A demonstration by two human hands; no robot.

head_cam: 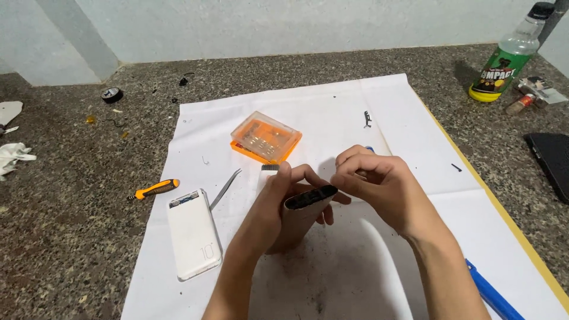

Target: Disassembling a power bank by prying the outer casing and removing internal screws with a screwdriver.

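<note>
From above, looking down at the hands, the person's left hand [284,198] is curled around a white shell [305,210], holding it up on end over the white paper sheet [332,106]. The top end of the shell is dark and open. The right hand [376,181] is just beside that top end, with its fingers bent in tight and pinched together, their tips touching the dark edge; I cannot tell if they hold something small. On the paper to the left lies a white power bank [194,234], flat on its back. A thin pair of metal tweezers [225,188] lies next to it. An orange box [265,137] with a clear lid sits behind the hands. An orange and black screwdriver [153,189] lies on the speckled stone counter [65,225], its tip at the edge of the paper. A clear bottle [512,53] with a green label stands far off at the back right.
</note>
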